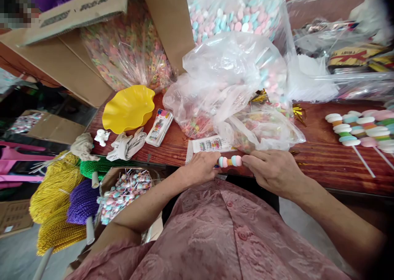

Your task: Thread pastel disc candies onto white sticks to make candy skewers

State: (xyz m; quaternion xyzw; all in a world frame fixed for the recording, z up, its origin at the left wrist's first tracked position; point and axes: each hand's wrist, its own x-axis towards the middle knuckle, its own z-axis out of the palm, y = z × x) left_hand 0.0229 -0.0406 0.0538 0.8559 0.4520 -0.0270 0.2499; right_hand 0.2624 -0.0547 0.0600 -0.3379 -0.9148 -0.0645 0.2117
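Observation:
Between my two hands, just off the table's front edge, is a candy skewer [230, 161] of pink, pale blue, white and orange pieces. My left hand [203, 165] is closed around its left end. At the right end, the fingers of my right hand [271, 171] are pinched on the last pieces; the exact grip is partly hidden. Behind my hands lie a stack of printed wrappers [212, 144] and a clear plastic bag of colored candies [264, 128]. Several finished candy skewers [347, 128] on white sticks rest to the right.
A yellow wavy bowl [127, 110], a second wrapper stack [159, 127] and cloth gloves [127, 144] lie left on the table. Behind stand a cardboard box [83, 67] with bagged candy and a clear bin [338, 79]. Below left are a box of wrapped candy skewers [126, 194] and yellow cord bundles [55, 185].

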